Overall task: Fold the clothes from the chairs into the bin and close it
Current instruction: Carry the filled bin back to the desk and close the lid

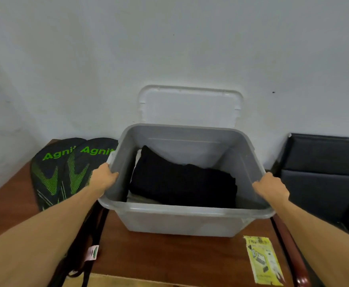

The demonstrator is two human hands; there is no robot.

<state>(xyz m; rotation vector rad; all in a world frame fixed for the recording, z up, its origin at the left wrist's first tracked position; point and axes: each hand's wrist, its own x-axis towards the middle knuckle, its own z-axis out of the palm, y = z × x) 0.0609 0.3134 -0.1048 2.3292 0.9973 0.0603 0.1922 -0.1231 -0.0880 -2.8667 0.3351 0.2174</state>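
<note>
Item: grey bin (187, 219), open, standing on a brown worktop (169, 253). Both hands grip its rim on opposite sides.

Left hand (104, 178): fingers (113, 175) curled over the left rim, closed on it, tips inside the wall.
Right hand (271, 188): fingers (258, 186) hooked over the right rim, closed on it likewise.

Contents: folded black garment (181, 183), lying between the two sets of fingers and below them, atop something pale of which only edges show.

Lid (190, 106): white, upright against the wall beyond the bin, well beyond the fingers, not yet fitted.

Step in hand, as judged: steadying or shifting the bin before closing. To do it well, keep both grips level so the bin does not tip, leave it square on the worktop, then free the hands to bring the lid down flat and press its edges onto the rim. The garment sits below the rim and should not foul the lid.

Surroundings: black-and-green racket cases (66, 172) just outside the left fingers, touching or nearly touching the bin wall, with their straps trailing under the left forearm; a yellow leaflet (262, 259) on the worktop nearer than the right fingers; a dark padded seat (322, 172) outside the right fingers. The cases limit movement leftward.
</note>
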